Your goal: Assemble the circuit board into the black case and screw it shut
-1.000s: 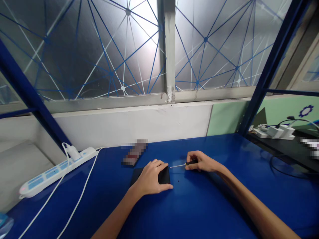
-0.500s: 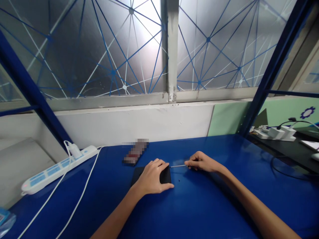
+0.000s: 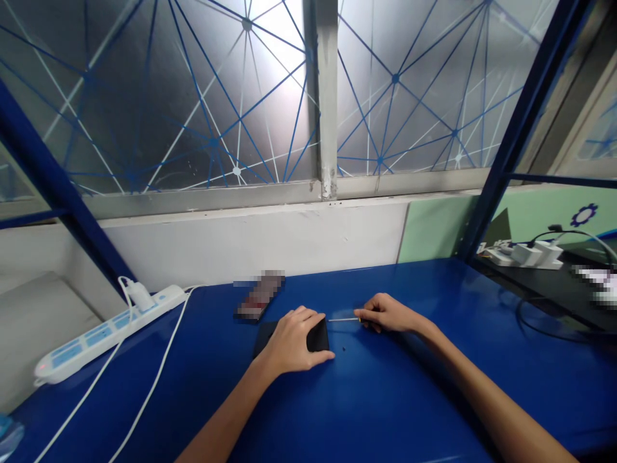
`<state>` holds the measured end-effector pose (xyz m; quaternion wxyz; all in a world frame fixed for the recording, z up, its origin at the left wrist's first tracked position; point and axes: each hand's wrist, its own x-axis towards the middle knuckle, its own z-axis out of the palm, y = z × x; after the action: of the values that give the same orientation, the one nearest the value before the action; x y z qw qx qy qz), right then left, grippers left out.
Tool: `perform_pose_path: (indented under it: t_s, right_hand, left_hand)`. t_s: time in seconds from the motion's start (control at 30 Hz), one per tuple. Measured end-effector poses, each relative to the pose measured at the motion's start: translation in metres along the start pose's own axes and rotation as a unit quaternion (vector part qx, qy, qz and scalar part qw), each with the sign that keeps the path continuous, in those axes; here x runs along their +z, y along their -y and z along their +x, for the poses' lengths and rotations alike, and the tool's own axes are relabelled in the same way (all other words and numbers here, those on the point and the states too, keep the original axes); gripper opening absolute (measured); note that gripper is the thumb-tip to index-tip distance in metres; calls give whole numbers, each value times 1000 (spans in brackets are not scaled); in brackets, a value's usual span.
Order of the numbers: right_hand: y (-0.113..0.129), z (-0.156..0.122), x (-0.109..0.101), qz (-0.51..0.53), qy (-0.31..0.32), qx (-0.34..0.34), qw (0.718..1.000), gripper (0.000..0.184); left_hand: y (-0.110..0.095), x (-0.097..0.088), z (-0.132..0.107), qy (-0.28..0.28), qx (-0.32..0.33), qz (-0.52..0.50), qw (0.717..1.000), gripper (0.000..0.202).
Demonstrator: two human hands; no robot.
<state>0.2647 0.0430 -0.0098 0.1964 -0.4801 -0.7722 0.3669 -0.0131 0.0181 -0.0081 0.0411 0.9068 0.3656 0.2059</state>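
Observation:
My left hand [image 3: 294,341] spans a black flat rectangular device [image 3: 318,335] lying on the blue table [image 3: 385,399]. Its fingers reach over the far edge and its thumb rests by the near right corner, so the hand grips it. In my right hand [image 3: 385,312] a thin screwdriver [image 3: 344,319] is pinched, its handle mostly hidden by the fingers. The metal shaft points left, with the tip at the device's right side; whether it touches I cannot tell. A tiny dark piece [image 3: 344,349], too small to name, lies just right of the device.
A blurred-out phone-like slab [image 3: 260,296] lies behind the device. At the left is a white power strip [image 3: 110,334] with a charger plugged in and white cables [image 3: 159,379] trailing forward. A dark side table [image 3: 578,283] at the right holds adapters and a black cable.
The whole view has shifted slightly. The right fingers have changed position a little around the screwdriver's handle. My left hand stays on the black device.

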Motion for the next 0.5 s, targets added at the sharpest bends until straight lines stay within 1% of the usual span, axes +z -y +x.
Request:
perform_pose_path:
  t_s: [0.17,0.23,0.3,0.33,0.4,0.43,0.5]
  right_hand:
    - [4,0,2,-66,-22,2,998,57]
    - [6,0,2,-101,-47,-5,994,59]
    - [6,0,-1,-135,-89,-8,987,60]
    - [6,-1,-3,-152,-113,-1,982,61]
    - [4,-2,-9,-180,-152,35,971,63]
    - [3,-3,-12,-191,-156,51,968,63]
    - [0,-4,-17,-210,-144,71,964,59]
  left_hand:
    - [1,2,0,-7,8,4,1000,66]
    - [0,1,0,-4,9,3,1000,65]
    - [0,0,0,1,9,4,1000,65]
    - [0,0,0,3,8,5,1000,64]
    - [0,0,-1,11,7,7,1000,64]
    - [1,0,-1,14,6,8,1000,64]
    - [0,0,-2,13,3,12,1000,65]
